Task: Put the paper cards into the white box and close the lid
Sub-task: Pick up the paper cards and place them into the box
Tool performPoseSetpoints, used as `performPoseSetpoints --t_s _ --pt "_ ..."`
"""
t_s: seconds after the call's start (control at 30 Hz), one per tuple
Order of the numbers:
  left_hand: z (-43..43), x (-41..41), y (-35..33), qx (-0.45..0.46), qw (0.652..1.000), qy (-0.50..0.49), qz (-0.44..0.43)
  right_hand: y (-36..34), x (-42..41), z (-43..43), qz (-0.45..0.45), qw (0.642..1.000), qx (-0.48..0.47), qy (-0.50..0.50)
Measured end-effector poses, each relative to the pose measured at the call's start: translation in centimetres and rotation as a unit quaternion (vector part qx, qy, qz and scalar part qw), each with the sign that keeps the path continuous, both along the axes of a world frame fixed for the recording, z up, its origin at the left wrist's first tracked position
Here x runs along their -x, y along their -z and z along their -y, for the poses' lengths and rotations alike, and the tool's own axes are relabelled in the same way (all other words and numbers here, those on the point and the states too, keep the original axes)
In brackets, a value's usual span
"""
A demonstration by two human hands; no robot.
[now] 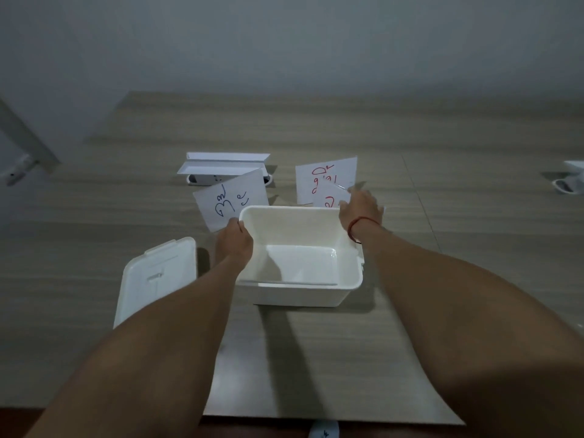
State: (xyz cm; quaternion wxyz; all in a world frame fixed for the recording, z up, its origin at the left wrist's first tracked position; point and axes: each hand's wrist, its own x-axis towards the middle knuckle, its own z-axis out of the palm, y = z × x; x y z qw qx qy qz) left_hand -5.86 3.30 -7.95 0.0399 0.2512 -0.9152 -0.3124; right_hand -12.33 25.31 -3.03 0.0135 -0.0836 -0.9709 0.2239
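Observation:
The white box (300,292) stands open in the middle of the table with nothing inside. Its lid (151,279) lies flat to the left of it. My left hand (235,240) holds a white card with blue and red writing (232,200) lifted at the box's far left corner. My right hand (360,210) grips a smaller card with red writing (330,197) just behind the box's far right corner. Behind that, another card with red writing (325,177) is partly covered by the smaller one.
A white folded stand with a small device under it (224,169) sits at the back, behind the left card. A white object (572,181) lies at the table's right edge. The wooden table (474,248) ends near my body.

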Motion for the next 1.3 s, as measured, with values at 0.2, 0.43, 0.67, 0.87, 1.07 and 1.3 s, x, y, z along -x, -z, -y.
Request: performPoseSetpoints --t_s 0.2,0.43,0.67,0.87,1.07,1.3 --pt "0.0 2.3 0.4 0.011 1.000 -0.018 -0.006 1.7 4.2 -1.4 0.066 0.997 0.012 0.044" --pt "-0.1 2.5 0.4 0.002 1.000 -0.023 -0.010 2.1 5.8 -1.2 0.088 0.982 0.112 0.122" --pt "0.2 2.3 -0.1 -0.020 1.000 -0.001 0.021 0.3 4.7 -0.4 -0.006 0.998 -0.060 -0.025" --pt "0.1 1.4 -1.0 -0.040 0.996 0.011 0.079 -5.9 3.6 0.9 -0.159 0.985 -0.038 -0.060" --pt "0.1 -0.3 -1.3 -0.053 0.993 0.032 0.101 -8.7 1.5 2.5 -0.131 0.985 0.004 -0.114" --pt "1.0 -2.1 -1.7 -0.064 0.994 0.048 0.080 -4.8 -3.3 3.4 0.004 0.986 0.073 -0.151"
